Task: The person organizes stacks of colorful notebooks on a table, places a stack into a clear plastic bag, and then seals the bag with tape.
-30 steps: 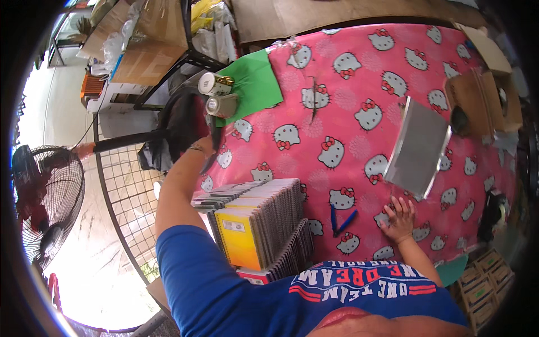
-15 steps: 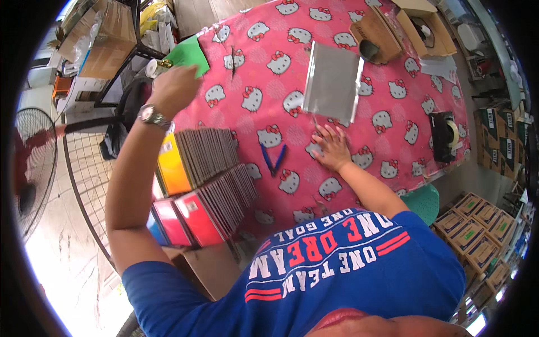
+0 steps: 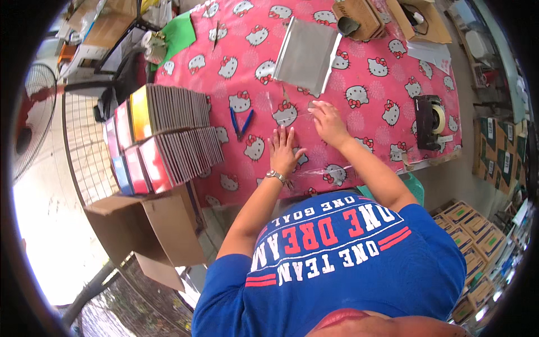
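Note:
A piece of clear plastic film (image 3: 293, 119) lies on the pink cartoon-cat tablecloth (image 3: 224, 146) in front of me; its outline is faint. My left hand (image 3: 284, 154), with a watch at the wrist, rests flat at the film's near side, fingers spread. At the film's right edge is my right hand (image 3: 330, 124), its fingers stretched toward the film and touching it. Beyond my hands lies a stack of clear plastic sleeves (image 3: 307, 56). Blue-handled pliers (image 3: 241, 124) lie spread apart to the left of my left hand.
Two rows of thin colourful cases (image 3: 168, 135) stand at the table's left edge, above an open cardboard box (image 3: 132, 230). To the right is a black tape dispenser (image 3: 429, 122). A green sheet (image 3: 179, 33) and a small open carton (image 3: 421, 25) lie at the back.
My left hand has come back from the green sheet to the table's near middle. My right hand has shifted to the film's edge. The whole view has shifted, showing more of the box.

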A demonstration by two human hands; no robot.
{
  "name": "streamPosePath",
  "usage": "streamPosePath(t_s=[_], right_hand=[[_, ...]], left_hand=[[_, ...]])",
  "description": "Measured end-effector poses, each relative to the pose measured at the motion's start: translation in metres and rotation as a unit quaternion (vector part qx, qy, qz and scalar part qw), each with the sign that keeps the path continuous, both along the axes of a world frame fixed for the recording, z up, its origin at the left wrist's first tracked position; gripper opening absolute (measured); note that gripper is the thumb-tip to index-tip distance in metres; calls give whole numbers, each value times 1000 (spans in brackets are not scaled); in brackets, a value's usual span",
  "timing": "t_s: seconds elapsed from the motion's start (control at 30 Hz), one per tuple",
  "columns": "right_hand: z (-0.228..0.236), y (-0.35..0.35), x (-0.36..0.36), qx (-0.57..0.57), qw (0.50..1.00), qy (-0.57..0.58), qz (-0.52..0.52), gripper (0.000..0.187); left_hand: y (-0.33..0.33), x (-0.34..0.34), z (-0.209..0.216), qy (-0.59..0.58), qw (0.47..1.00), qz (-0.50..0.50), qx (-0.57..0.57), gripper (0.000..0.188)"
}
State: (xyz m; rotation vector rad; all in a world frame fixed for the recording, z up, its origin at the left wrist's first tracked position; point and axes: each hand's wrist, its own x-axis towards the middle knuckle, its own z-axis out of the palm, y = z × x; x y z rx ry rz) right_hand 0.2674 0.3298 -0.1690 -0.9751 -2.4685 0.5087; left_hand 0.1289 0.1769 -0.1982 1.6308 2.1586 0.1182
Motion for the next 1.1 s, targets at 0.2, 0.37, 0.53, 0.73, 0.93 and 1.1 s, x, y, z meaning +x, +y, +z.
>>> streamPosePath(t_s=[0.2,0.37,0.53,0.73,0.93,1.1], right_hand=[[-20,43,-47,-110,991,11,-82,36],[-50,112,-71,-74,964,-143,-212,61],[-36,172,-66,-117,963,-153,-186,66],[-37,81,-46,68,994,-52,-74,61],[-30,-103,7,-6,980,-189,65,60],[-51,-131,23,-74,963,-241,90,59]], left_hand=[[-58,-67,-5,10,999,-39,-24,94],[-75,-67,5,-24,998,-24,-53,94],[-74,-57,22,-28,998,-35,-39,93],[-62,-81,-14,-34,998,-40,-21,94],[-67,-109,-27,-11,997,-3,79,91],[-104,-114,-17,-40,997,-1,66,82]])
